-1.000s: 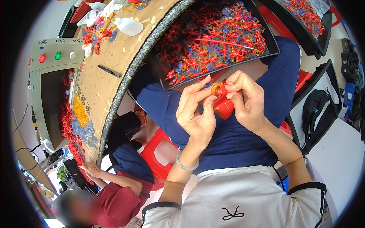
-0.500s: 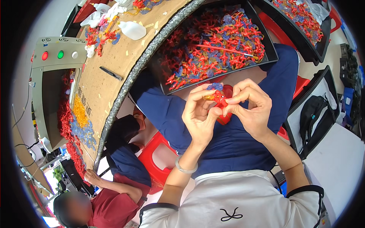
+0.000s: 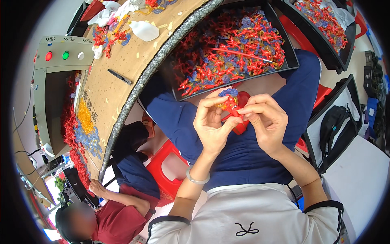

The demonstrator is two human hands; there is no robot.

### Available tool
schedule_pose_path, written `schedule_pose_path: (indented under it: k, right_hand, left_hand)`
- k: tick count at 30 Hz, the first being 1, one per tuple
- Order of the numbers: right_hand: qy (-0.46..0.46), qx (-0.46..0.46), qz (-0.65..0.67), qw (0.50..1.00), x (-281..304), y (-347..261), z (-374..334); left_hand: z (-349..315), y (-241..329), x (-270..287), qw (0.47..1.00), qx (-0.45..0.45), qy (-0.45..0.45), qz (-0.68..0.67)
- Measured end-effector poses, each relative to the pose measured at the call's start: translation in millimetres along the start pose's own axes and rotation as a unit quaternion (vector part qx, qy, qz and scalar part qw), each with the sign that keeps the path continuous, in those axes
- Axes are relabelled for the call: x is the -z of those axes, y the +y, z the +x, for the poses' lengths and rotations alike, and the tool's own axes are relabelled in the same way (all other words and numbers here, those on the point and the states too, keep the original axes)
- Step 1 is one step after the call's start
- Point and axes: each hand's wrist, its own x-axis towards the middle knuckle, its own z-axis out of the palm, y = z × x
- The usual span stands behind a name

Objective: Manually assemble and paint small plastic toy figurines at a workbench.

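- Broad table point(image 3: 111, 97) at the left, covered with brown cardboard, heaped with red, yellow and blue pieces near its far side.
- Grey machine point(image 3: 40, 101) at the table's far side, with red, green and white buttons.
- Co-worker point(image 3: 124, 213) in a dark red shirt at the lower left, with one hand near the table's edge.
- Black tray point(image 3: 293, 61) by the knees, filled with red, blue and yellow pieces, with a thin red stick point(image 3: 243, 56) lying across them.
- Left hand point(image 3: 212, 126) half curled, with fingertips and thumb closed upon the left side of a toy figure.
- Right hand point(image 3: 270, 124) bent inward, with thumb and forefinger pinching the right side of the same figure.
- White bottle point(image 3: 145, 31) lying on the cardboard.
- Toy figure point(image 3: 231, 105), red with blue top and yellow part, between both hands, above the lap.
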Motion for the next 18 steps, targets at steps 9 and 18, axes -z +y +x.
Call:
schedule_pose_path:
  k: [9,18]
  right_hand:
    - [0.014,-0.046,0.066,0.997,9,5,2]
    - [-0.049,-0.167,0.182,0.968,13,4,15]
  left_hand:
    - [2,2,13,0.995,-0.015,-0.086,0.050]
    - [6,15,8,0.936,-0.179,-0.106,0.284]
